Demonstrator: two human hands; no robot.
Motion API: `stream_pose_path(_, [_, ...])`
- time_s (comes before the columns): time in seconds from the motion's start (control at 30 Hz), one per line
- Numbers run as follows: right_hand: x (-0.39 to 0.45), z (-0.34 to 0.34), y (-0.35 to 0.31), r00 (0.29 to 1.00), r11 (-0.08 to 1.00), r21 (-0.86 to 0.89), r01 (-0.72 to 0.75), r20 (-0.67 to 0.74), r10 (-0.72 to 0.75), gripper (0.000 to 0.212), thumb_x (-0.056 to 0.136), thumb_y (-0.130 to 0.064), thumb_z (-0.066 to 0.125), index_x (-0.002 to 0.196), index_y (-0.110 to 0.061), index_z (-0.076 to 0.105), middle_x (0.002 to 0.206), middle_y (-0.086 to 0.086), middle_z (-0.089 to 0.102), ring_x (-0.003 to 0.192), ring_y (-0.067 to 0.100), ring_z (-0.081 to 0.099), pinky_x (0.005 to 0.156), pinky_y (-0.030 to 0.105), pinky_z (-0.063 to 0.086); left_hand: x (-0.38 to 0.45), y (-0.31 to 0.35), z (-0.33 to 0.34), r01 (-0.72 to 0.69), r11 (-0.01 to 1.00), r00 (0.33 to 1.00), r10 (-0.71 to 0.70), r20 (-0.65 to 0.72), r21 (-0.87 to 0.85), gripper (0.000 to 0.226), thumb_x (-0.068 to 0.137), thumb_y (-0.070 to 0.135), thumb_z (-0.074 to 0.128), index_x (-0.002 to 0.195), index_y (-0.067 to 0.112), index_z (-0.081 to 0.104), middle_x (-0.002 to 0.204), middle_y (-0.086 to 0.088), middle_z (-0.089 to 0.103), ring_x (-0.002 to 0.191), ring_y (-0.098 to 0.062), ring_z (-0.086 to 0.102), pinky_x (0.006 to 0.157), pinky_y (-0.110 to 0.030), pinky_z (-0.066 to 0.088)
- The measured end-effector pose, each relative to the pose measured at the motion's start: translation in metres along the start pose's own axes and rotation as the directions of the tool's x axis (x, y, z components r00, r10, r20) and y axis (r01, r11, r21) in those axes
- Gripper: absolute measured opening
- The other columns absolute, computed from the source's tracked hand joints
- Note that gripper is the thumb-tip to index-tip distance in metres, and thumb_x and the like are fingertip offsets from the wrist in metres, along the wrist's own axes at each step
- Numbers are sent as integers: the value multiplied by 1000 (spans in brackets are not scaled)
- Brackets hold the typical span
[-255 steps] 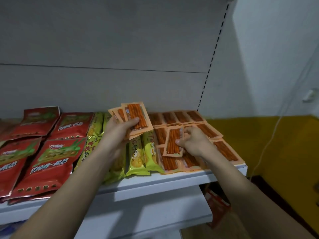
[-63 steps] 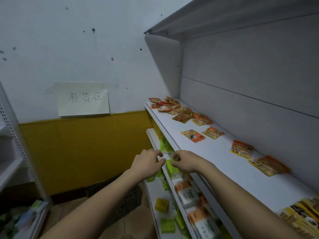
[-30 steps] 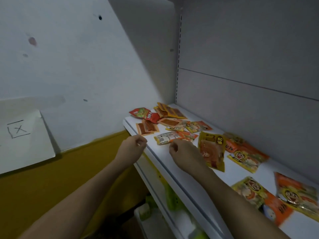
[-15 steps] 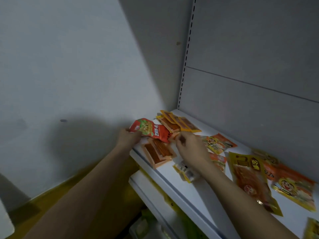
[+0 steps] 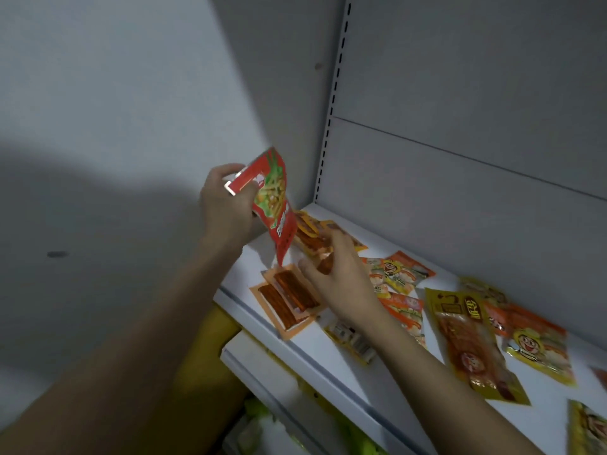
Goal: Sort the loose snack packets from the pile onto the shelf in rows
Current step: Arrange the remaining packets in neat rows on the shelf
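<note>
We clamp the red packet point(image 5: 274, 205) in our left hand point(image 5: 226, 205), lifted at eleven o'clock to clear the pile point(image 5: 315, 238) on the shelf point(image 5: 328, 353), while our right hand point(image 5: 341, 284) pinches an orange packet point(image 5: 323, 262) below.

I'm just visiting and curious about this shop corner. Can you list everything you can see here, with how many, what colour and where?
red packet: one, red with green picture, lifted above the shelf's left end
orange stick-snack packets: at least two, orange, overlapping near the shelf's front edge; more behind the hands, number unclear
cartoon-face packets: several, orange and yellow, scattered right of the hands
long yellow packet: one, yellow with brown contents, lying flat at right
shelf: one, white, holding the loose packets
lower shelf: one, white, below; green items beneath, blurred
wall: grey-white, left
left hand: grip on the red packet
right hand: pinching an orange-red snack over the pile
</note>
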State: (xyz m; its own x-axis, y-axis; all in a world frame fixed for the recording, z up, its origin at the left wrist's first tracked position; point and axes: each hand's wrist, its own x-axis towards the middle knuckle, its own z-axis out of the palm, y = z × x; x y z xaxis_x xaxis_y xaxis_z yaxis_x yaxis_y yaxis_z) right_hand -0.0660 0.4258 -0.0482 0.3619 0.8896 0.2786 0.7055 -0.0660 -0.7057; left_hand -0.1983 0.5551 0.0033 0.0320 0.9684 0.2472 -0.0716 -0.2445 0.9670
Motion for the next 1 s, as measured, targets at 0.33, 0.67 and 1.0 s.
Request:
stream_pose_path(0.33, [-30, -53, -14, 976, 967, 214, 138, -196, -96, 93, 70, -40, 86, 140, -42, 25, 135, -19, 30, 128, 1, 37, 99, 20, 41, -52, 62, 27, 313, 885, 927, -206, 315, -344, 34, 94, 2, 65, 126, 3, 52, 110, -19, 70, 92, -28, 75, 80, -43, 63])
stream_pose_path(0.67, [-103, -135, 55, 887, 933, 354, -60, -411, 212, 20, 100, -17, 54, 118, -18, 62, 103, -4, 72, 92, 9, 70, 85, 44, 58, -153, 73, 127, 351, 888, 768, -91, 634, -298, 16, 104, 18, 54, 116, 10, 57, 95, -10, 76, 89, -28, 75, 75, -35, 62])
stream_pose_path(1.0, [-193, -213, 104, 708, 625, 759, -184, -339, 620, 19, 101, -9, 51, 117, -6, 62, 104, 11, 75, 87, 26, 74, 64, 33, 59, -233, 23, 205, 200, 971, 542, -219, 812, 128, 31, 98, 36, 62, 123, 18, 58, 113, 0, 71, 99, -15, 70, 85, -39, 59])
